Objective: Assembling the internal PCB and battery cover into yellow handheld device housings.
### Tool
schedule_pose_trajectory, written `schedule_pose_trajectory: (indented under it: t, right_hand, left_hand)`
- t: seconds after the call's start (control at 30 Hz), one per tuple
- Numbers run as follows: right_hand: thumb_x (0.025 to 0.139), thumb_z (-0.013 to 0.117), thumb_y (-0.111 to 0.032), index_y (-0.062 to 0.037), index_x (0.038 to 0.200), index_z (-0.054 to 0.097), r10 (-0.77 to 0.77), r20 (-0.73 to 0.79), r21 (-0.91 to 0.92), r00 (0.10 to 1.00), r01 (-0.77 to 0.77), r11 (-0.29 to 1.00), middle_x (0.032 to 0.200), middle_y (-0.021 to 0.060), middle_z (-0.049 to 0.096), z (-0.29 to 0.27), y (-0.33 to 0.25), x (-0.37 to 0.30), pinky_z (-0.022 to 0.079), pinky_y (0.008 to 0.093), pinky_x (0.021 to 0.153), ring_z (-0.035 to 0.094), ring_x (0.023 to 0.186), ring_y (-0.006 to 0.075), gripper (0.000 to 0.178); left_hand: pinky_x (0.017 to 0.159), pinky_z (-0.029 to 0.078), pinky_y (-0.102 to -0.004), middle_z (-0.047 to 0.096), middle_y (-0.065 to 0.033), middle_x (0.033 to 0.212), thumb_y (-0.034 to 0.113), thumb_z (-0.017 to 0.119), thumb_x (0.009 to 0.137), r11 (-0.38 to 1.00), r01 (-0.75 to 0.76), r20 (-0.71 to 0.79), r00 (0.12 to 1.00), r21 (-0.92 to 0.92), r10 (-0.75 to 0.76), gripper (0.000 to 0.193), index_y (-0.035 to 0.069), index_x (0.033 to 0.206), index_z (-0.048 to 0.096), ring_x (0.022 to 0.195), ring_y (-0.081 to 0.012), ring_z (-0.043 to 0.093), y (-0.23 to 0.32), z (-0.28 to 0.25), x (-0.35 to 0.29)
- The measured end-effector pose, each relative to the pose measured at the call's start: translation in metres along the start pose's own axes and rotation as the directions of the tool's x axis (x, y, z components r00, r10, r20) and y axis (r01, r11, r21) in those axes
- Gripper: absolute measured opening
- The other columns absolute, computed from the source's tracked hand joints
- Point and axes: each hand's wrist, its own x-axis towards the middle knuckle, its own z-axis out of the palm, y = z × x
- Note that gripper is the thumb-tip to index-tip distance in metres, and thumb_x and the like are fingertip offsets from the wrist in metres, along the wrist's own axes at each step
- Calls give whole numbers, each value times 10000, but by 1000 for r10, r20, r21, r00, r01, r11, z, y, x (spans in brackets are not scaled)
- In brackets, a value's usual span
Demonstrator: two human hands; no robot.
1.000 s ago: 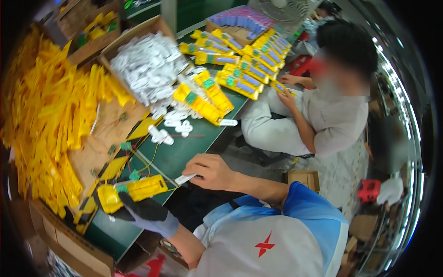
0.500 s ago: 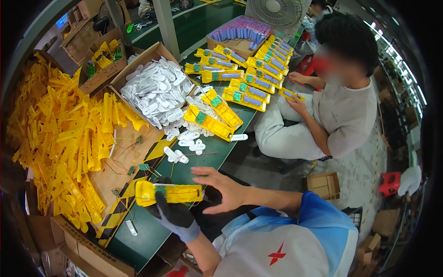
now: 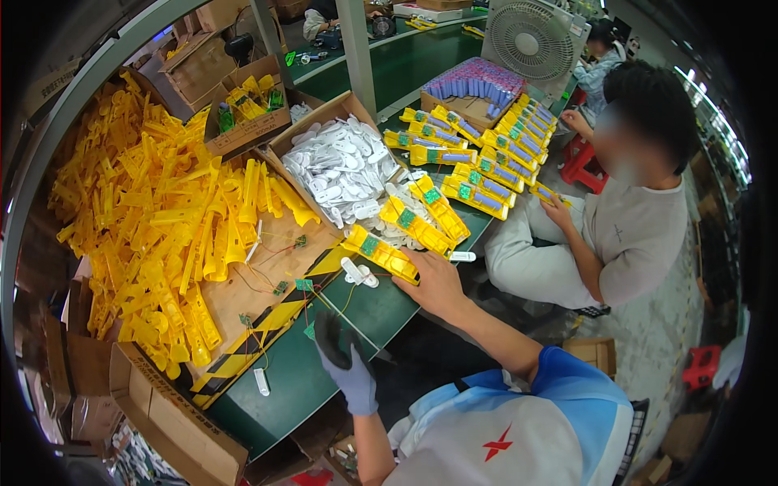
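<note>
My right hand (image 3: 436,285) is bare and grips the near end of a yellow plastic casing (image 3: 382,254) with a small green circuit board in it. This casing lies at the table edge beside two similar yellow casings (image 3: 415,227). My left hand (image 3: 347,363), in a grey glove with dark fingers, is over the green table with thumb and fingers apart. A green circuit board (image 3: 309,330) with thin wires is right beside its fingertips; whether they touch is unclear. White oval plastic pieces (image 3: 359,274) lie between the casing and another wired board (image 3: 304,285).
A large heap of yellow casings (image 3: 154,219) covers the left side. Behind stands a cardboard box of white pieces (image 3: 336,166). Casings fitted with purple cells (image 3: 486,174) lie at the far right near a fan (image 3: 531,40). A co-worker (image 3: 632,219) sits to the right.
The yellow casing has gone from my left hand to my right, which has carried it forward to the other casings. My left hand has let go and opened. The view has shifted left.
</note>
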Motion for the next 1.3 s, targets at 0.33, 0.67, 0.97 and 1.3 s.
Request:
schedule_pose_trajectory:
  t: [0.33, 0.67, 0.97, 1.3]
  right_hand:
    - [773, 792, -283, -52, 1247, 585, -130, -63, -156, 990, 119, 981, 1098, 167, 571, 32, 0, 11, 433, 457, 904, 529, 1047, 363, 567]
    - [814, 757, -154, -44, 1164, 636, -432, 13, 83, 902, 430, 899, 1000, 109, 645, 42, -65, 5, 478, 394, 817, 603, 885, 289, 386]
    - [845, 731, -212, -46, 1093, 677, -285, 446, 149, 849, 243, 958, 909, 82, 708, 104, -115, 78, 518, 322, 694, 674, 731, 199, 304]
    - [887, 718, -138, -21, 986, 653, -272, 385, 794, 882, -166, 585, 884, 3, 678, 94, -140, 74, 479, 188, 635, 622, 721, 47, 167]
  left_hand:
    - [1003, 400, -508, 546, -171, 1242, 79, 698, 787, 616, -194, 36, 965, 763, 260, 504, 53, 1269, 553, 1191, -401, 487, -33, -101, -41]
    - [1029, 365, -525, 531, -175, 1232, 276, 728, 785, 583, -40, -83, 980, 812, 182, 418, 57, 1114, 589, 1196, -395, 466, -7, -82, -24]
    - [1008, 405, -505, 597, -128, 1114, 152, 768, 725, 557, -169, -66, 924, 813, 377, 362, 69, 1028, 588, 1092, -345, 547, -41, -71, -28]
    - [848, 516, -413, 652, -133, 1053, 49, 785, 734, 653, -63, -339, 815, 754, 470, 385, 51, 1088, 634, 940, -350, 621, -24, -101, -39]
